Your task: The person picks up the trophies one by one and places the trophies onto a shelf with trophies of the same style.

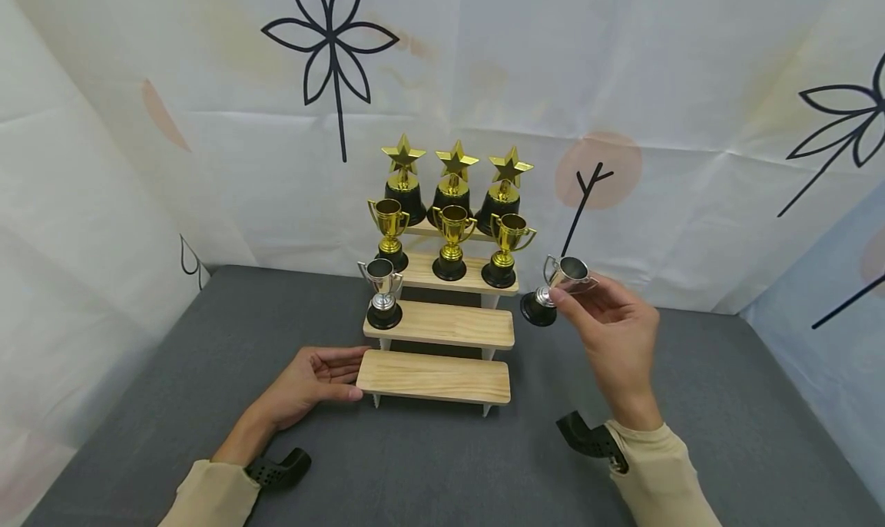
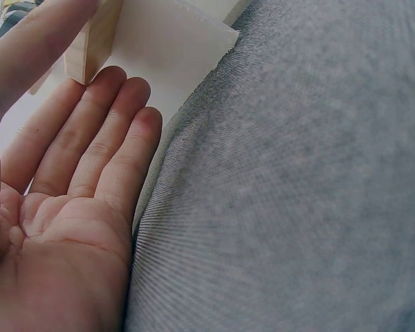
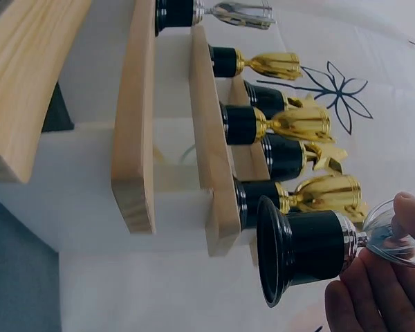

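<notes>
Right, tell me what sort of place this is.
Probably a makeshift recording booth, not a lived-in room: a printed white sheet hangs as the walls, grey cloth covers the tabletop, and a stepped wooden stand of toy trophies is the only prop. The right hand holds a silver trophy.

Place: a staged recording booth
Evidence: enclosed by white flower-printed cloth walls (image 1: 484, 66); floored with grey fabric matting (image 1: 429, 465)

A small silver trophy cup (image 1: 558, 283) on a black base, tilted, held aloft right of the steps.
</notes>
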Tool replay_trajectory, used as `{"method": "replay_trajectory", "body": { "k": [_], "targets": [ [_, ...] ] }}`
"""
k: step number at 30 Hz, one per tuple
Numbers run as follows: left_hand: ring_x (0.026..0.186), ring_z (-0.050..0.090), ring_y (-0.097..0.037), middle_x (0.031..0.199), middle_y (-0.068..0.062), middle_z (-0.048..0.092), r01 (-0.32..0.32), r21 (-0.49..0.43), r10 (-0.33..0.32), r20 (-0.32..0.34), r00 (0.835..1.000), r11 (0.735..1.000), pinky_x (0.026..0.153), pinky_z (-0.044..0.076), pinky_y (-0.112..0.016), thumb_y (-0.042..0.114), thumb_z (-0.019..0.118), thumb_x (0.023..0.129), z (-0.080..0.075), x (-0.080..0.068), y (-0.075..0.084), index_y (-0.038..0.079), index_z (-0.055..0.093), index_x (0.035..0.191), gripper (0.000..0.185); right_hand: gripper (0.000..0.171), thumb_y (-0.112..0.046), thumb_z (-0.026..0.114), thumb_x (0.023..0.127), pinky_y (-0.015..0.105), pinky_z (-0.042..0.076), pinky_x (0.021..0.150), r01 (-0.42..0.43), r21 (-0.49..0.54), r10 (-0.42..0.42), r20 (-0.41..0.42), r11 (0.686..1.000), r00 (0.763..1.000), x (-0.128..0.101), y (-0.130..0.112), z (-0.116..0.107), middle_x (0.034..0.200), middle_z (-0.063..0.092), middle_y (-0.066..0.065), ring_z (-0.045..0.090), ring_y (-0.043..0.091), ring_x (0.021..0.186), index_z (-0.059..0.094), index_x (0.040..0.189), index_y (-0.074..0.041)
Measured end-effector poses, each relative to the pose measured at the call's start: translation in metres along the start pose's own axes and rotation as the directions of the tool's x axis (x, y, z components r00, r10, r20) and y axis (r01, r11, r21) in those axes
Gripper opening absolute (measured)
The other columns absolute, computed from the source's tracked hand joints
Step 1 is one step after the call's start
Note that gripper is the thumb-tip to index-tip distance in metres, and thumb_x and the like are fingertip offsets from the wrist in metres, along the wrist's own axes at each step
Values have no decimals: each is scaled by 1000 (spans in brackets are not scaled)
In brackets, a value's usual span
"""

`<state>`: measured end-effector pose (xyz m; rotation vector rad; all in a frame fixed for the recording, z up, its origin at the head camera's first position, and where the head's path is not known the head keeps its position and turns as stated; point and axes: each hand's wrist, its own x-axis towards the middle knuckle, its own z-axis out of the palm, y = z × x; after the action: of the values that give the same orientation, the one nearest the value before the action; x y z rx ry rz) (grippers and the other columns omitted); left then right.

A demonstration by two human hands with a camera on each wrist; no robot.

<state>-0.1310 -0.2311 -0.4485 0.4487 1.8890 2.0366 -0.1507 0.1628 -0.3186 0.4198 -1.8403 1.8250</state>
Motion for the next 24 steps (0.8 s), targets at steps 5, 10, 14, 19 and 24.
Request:
{"method": "replay_trajectory", "body": {
  "k": [5, 10, 14, 19, 24],
  "targets": [
    [124, 60, -20, 145, -37, 44, -3, 2, 3, 1, 1000, 1000, 102, 52, -35, -4, 80, 83, 0, 0, 1, -20, 39, 145, 76, 24, 13, 78, 82, 25, 60, 86, 0, 28, -1, 32, 1000, 999, -6, -3, 9, 93, 74, 12, 73, 19, 89, 72, 106, 13],
    [124, 60, -20, 145, -37, 44, 1, 3, -1, 0, 1000, 1000, 102, 52, -35, -3, 80, 83, 0, 0, 2, -19, 38, 145, 76, 27, 16, 77, 81, 27, 59, 91, 11, 71, -16, 64, 997, 998, -11, -4, 17, 94, 74, 13, 72, 19, 91, 71, 107, 14],
    [125, 60, -20, 146, -37, 43, 6, 8, -6, -5, 1000, 1000, 102, 52, -35, -3, 80, 83, 0, 0, 2, -19, 39, 145, 76, 28, 17, 77, 80, 29, 57, 94, 16, 84, -23, 90, 996, 996, -14, -5, 21, 95, 73, 14, 72, 20, 92, 71, 108, 14],
    [125, 60, -20, 146, -37, 43, 5, 7, -5, -5, 1000, 1000, 102, 52, -35, -3, 81, 83, 1, 0, 2, -19, 39, 145, 77, 29, 17, 77, 80, 31, 57, 96, 0, 65, -8, 123, 998, 992, -18, -4, 27, 96, 73, 14, 71, 21, 94, 72, 108, 11],
    [126, 59, -21, 146, -37, 43, 9, -1, -9, -4, 1000, 1000, 102, 52, -35, -3, 81, 83, 1, 0, 2, -19, 38, 145, 77, 30, 18, 77, 79, 30, 57, 94, 17, 64, -27, 165, 998, 986, -24, -2, 35, 94, 73, 13, 70, 21, 93, 73, 107, 10]
  ]
}}
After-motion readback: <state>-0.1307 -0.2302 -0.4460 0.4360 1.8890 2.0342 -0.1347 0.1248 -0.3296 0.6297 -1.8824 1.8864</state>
